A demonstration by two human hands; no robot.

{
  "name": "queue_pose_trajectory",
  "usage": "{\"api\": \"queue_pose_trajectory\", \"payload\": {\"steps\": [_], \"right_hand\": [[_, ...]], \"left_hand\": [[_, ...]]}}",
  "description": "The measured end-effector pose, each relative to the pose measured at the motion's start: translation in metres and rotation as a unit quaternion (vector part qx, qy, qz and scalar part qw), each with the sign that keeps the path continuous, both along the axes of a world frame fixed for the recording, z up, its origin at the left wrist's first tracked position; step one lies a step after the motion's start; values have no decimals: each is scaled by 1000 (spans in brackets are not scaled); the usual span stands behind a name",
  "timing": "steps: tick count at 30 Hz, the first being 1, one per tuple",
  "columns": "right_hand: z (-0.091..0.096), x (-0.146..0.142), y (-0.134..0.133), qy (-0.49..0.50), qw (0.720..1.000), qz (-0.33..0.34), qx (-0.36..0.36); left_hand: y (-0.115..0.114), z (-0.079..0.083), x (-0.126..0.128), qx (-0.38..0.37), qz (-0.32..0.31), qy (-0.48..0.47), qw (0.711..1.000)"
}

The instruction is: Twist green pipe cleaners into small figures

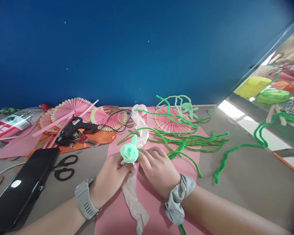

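Observation:
My left hand (114, 176) is closed around the base of a mint-green pipe cleaner flower (129, 152), a coiled round head with one short piece sticking up. Against the flower's right side, my right hand (156, 168) has its fingers curled in and closed at the base; its fingertips are hidden. A crumpled white tissue-like strip (134, 199) hangs below the flower, between my hands, over a pink paper sheet (117, 209). Another length of white strip (142, 129) lies behind the flower. Several green pipe cleaners (191, 142) are spread beyond my right hand.
Black scissors (65, 166), a black phone (22, 186), a glue gun (75, 130), keys (88, 140) and a plastic bottle (12, 124) lie left. Pleated paper fans (72, 109) stand behind. A blue partition (137, 52) closes the back. A bent green pipe cleaner (225, 156) lies right.

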State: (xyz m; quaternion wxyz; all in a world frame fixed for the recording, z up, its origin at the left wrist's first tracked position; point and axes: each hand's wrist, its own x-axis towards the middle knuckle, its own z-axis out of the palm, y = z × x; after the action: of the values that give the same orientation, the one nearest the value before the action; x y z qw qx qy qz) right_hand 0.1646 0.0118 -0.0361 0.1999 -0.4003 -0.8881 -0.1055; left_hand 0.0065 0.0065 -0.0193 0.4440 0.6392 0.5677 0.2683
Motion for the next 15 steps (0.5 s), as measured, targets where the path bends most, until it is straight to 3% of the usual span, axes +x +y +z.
{"api": "queue_pose_trajectory", "payload": {"steps": [9, 15], "right_hand": [[5, 3, 1, -10, 1000, 8, 16], [4, 5, 1, 10, 999, -7, -51]], "left_hand": [[4, 4, -1, -63, 14, -114, 991], [3, -5, 2, -145, 25, -297, 944]]}}
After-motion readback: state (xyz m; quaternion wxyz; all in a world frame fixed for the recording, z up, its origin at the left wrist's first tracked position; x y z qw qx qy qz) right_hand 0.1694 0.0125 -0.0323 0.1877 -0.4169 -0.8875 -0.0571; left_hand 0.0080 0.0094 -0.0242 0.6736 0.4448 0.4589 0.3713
